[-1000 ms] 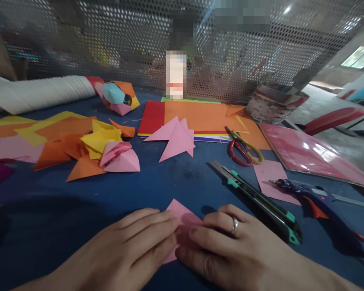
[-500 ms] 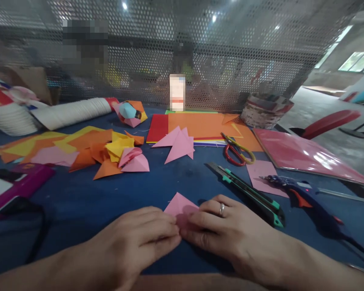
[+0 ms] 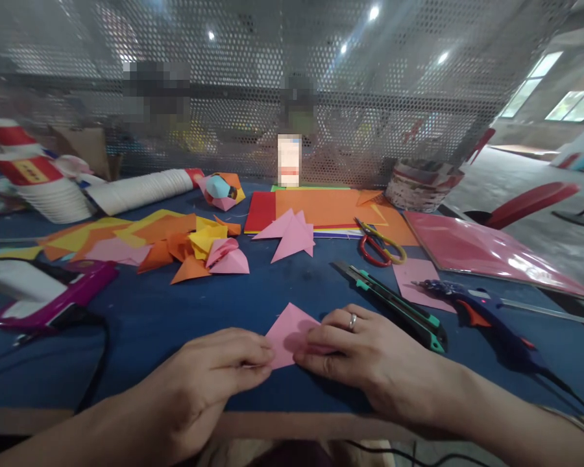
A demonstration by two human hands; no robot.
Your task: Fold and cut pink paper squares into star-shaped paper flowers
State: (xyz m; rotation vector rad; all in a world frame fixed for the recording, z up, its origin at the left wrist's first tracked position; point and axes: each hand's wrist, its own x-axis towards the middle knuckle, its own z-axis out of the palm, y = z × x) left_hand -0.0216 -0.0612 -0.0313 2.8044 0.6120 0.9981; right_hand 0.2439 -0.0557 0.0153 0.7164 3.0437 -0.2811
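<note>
Holds left corner of pink paper (image 3: 288,331) in pinched fingertips of left hand (image 3: 209,366); grips right side in bent, gathered fingers of right hand (image 3: 365,347), just above table (image 3: 296,395) near front edge. Looks partly folded, faintly creased at far corner; probably lacks further folds, judging by folded pink pieces (image 3: 292,237) beyond. Leaves flat pink sheet (image 3: 416,297), under nozzle of glue gun (image 3: 489,305), apparently unfolded

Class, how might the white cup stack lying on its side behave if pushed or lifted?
The white cup stack would probably roll if pushed, being round and lying sideways. Lifted by one end, it might sag or separate, since the many visible rims suggest nested cups.
</note>
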